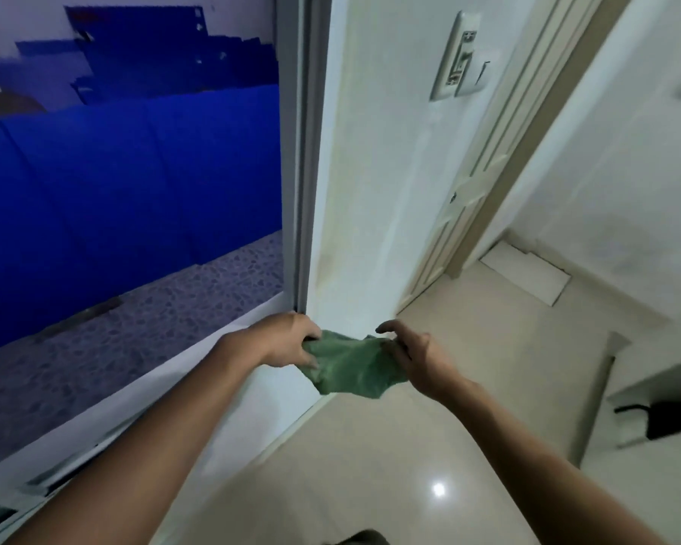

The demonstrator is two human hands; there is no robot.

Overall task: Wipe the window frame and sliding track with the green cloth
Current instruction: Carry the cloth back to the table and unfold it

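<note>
White walls and a glossy pale floor (370, 485) fill the right half of my view, with a closed white door (468, 182) in the upper right and a switch plate (459, 57) on the wall above centre. Across the left half is a large window pane (126, 190) showing deep blue shapes outside and a speckled surface below them. A grey vertical frame (299, 151) runs down the centre of the picture, meeting the white sill (134, 395) that slants from lower left up to centre.

Both my bare arms reach in from the bottom edge. My left hand (288, 340) is at centre, just beside the foot of the frame, its fingers (309, 342) curled tight around the left end of the cloth (350, 367). My right hand (413, 356) is just right of centre, thumb and lower fingers pinching the cloth's right end while the upper fingers (386, 326) arch loosely above it. The green cloth is bunched and stretched between the two hands, in the air in front of the wall corner next to the sill, its lower edge sagging towards the floor. I cannot tell whether it touches the wall.

At the right edge, a dark object (669, 418) sits on a low white ledge.
</note>
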